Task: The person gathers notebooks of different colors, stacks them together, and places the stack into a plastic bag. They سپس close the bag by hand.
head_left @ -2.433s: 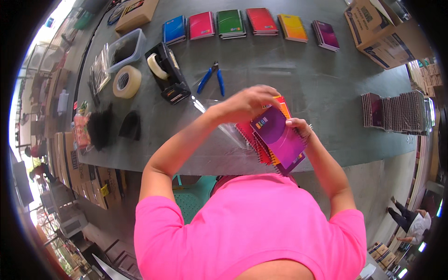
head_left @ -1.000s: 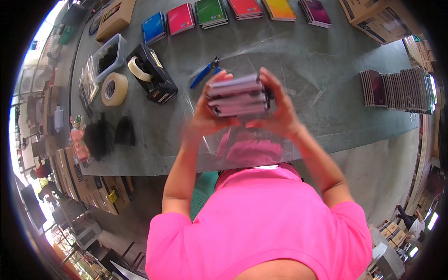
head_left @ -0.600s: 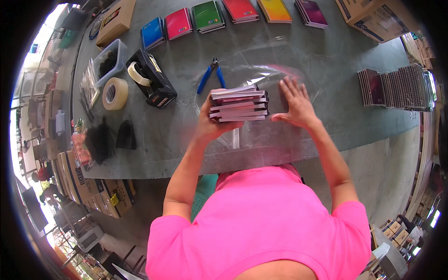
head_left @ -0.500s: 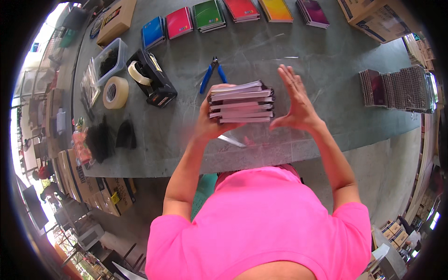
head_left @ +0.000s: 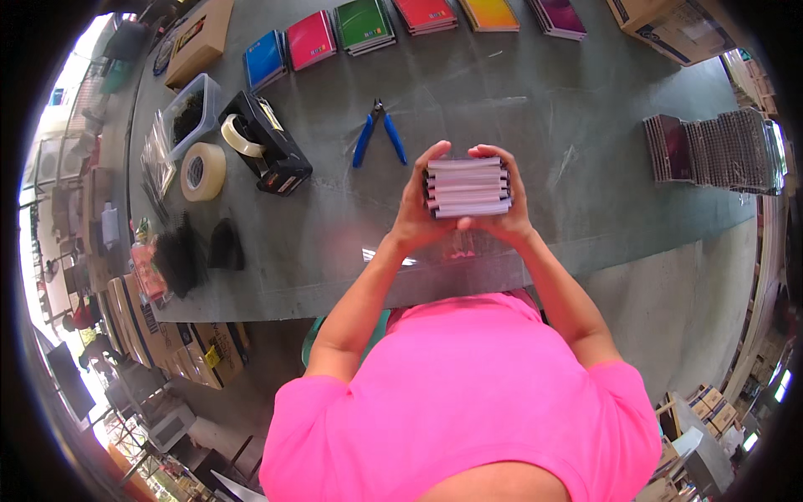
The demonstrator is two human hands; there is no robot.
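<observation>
Between my two hands is a stack of several spiral notebooks (head_left: 468, 188), held with the white page edges facing up toward me. My left hand (head_left: 416, 205) presses the stack's left side, fingers curled over its far corner. On the right side my right hand (head_left: 514, 201) grips it the same way, and the thumbs come close together at the near edge. Blue-handled cutting pliers (head_left: 378, 134) lie with handles spread on the grey table (head_left: 535, 125), beyond my left hand.
Notebook piles in blue (head_left: 266, 60), pink (head_left: 310, 40), green (head_left: 365, 25), red, yellow and purple line the far side. A black tape dispenser (head_left: 280, 151), a tape roll (head_left: 203, 171) and a plastic tub (head_left: 213, 92) sit left. Stacked spiral notebooks (head_left: 711, 151) and a carton (head_left: 677, 33) are right.
My right hand has come in from the right and closed on the notebook stack. The stack has shifted right and is now squared between both hands.
</observation>
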